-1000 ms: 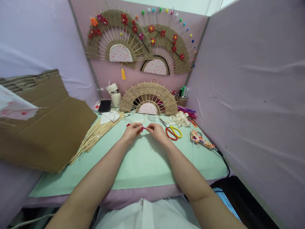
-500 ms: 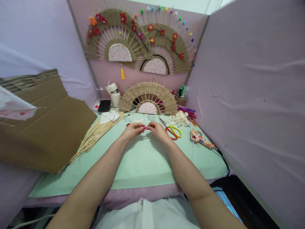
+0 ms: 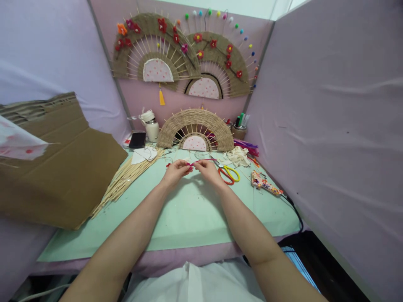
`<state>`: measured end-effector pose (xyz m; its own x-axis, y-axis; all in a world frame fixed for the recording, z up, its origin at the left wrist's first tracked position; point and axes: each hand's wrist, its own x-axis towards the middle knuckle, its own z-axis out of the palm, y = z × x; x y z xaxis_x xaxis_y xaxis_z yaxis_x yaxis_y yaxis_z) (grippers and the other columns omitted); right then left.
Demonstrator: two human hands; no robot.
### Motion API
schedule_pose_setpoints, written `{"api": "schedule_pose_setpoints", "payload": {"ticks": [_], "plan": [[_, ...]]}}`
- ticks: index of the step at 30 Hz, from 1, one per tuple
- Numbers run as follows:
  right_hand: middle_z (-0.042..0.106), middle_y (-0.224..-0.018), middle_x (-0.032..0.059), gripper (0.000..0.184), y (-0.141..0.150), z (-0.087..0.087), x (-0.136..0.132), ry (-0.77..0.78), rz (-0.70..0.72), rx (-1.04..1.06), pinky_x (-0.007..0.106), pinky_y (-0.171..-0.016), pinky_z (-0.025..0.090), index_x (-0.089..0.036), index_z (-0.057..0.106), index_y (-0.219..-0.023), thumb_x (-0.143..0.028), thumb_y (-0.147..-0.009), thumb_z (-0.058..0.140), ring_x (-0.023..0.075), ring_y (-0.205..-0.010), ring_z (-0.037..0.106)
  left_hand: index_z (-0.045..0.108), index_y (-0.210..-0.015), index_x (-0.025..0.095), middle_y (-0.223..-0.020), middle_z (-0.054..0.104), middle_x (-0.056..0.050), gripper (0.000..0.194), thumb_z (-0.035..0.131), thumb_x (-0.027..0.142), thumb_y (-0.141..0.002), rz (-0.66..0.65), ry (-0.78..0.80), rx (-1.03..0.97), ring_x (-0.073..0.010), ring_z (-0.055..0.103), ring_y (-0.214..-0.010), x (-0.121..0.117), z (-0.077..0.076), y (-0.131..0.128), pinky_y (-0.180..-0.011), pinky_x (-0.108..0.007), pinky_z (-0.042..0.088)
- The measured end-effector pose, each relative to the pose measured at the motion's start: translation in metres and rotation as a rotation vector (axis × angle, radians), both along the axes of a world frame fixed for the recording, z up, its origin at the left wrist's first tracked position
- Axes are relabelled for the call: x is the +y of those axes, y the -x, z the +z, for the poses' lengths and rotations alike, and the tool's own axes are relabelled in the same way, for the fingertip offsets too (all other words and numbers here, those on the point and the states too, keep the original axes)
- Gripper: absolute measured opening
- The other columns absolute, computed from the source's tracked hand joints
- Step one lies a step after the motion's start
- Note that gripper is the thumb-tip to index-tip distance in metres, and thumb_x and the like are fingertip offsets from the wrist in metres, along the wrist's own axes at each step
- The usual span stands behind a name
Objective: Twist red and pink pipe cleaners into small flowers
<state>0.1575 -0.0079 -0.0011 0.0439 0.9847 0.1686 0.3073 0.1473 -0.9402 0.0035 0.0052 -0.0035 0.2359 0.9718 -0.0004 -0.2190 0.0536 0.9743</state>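
Over the middle of the table, my left hand (image 3: 175, 173) pinches a bent magenta pipe cleaner (image 3: 190, 166) between thumb and fingers. The fingertips of my right hand (image 3: 208, 170) close on the same pipe cleaner from the other side, and its straight tail sticks out to the right above that hand. My fingers partly hide the bent part. Scissors (image 3: 229, 174) with red and yellow handles lie just right of my right hand. A small red piece (image 3: 168, 165) rests beside my left hand.
A twine-wound fan (image 3: 195, 126) stands behind my hands. Thin sticks (image 3: 124, 180) and a large cardboard sheet (image 3: 63, 167) are at left. A floral-patterned glue gun (image 3: 266, 183) with a black cord lies at right, near pale scraps (image 3: 237, 156). A white bottle (image 3: 152, 128) stands at the back.
The pipe cleaner's tail now shows stretching out to the right above my right hand. Both hands have shifted only slightly and keep their pinch.
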Motion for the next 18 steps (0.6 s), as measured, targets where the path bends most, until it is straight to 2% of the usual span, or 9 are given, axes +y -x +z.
{"api": "schedule_pose_setpoints", "payload": {"ticks": [3, 6, 10, 12, 18], "plan": [[0.062, -0.071, 0.0011, 0.025, -0.0007, -0.0008, 0.0018, 0.184, 0.098, 0.275, 0.019, -0.052, 0.034, -0.016, 0.059, -0.074, -0.041, -0.069, 0.059, 0.0096, -0.062, 0.050, 0.054, -0.078, 0.015, -0.075, 0.067, -0.004, 0.034, 0.076, 0.030, -0.058, -0.079, -0.005, -0.027, -0.0126, 0.063, -0.074, -0.0020, 0.0001, -0.0017, -0.075, -0.027, 0.046], [0.062, -0.069, -0.0002, 0.019, -0.0018, 0.0002, 0.0036, 0.365, 0.188, 0.517, 0.018, -0.046, 0.029, -0.017, 0.058, -0.074, -0.033, -0.065, 0.063, 0.0080, -0.057, 0.048, 0.053, -0.079, 0.016, -0.070, 0.066, -0.001, 0.034, 0.076, 0.029, -0.058, -0.075, -0.007, -0.082, -0.0096, 0.061, -0.068, -0.0036, 0.0004, -0.0031, -0.070, -0.023, 0.045], [0.057, -0.059, -0.0021, 0.010, -0.0006, 0.0004, 0.0046, 0.542, 0.261, 0.702, 0.019, -0.042, 0.022, -0.016, 0.056, -0.069, -0.024, -0.065, 0.061, 0.0060, -0.048, 0.041, 0.054, -0.081, 0.017, -0.070, 0.065, 0.000, 0.035, 0.077, 0.028, -0.057, -0.077, 0.002, -0.132, -0.0086, 0.060, -0.066, -0.0045, -0.0008, -0.0055, -0.070, -0.023, 0.046], [0.057, -0.058, -0.0020, 0.009, 0.0007, -0.0014, 0.0051, 0.557, 0.265, 0.711, 0.018, -0.040, 0.019, -0.016, 0.056, -0.068, -0.021, -0.064, 0.061, 0.0057, -0.047, 0.041, 0.056, -0.082, 0.016, -0.072, 0.066, -0.001, 0.034, 0.077, 0.029, -0.057, -0.082, 0.010, -0.124, -0.0092, 0.061, -0.068, -0.0044, -0.0016, -0.0062, -0.070, -0.023, 0.046], [0.053, -0.056, -0.0042, 0.010, 0.0016, -0.0069, 0.0072, 0.449, 0.201, 0.655, 0.017, -0.039, 0.018, -0.015, 0.056, -0.068, -0.017, -0.060, 0.062, 0.0041, -0.045, 0.040, 0.063, -0.081, 0.013, -0.075, 0.067, -0.003, 0.030, 0.077, 0.027, -0.058, -0.095, 0.055, -0.095, -0.0088, 0.060, -0.066, -0.0025, -0.0030, -0.0044, -0.070, -0.023, 0.048]]}}
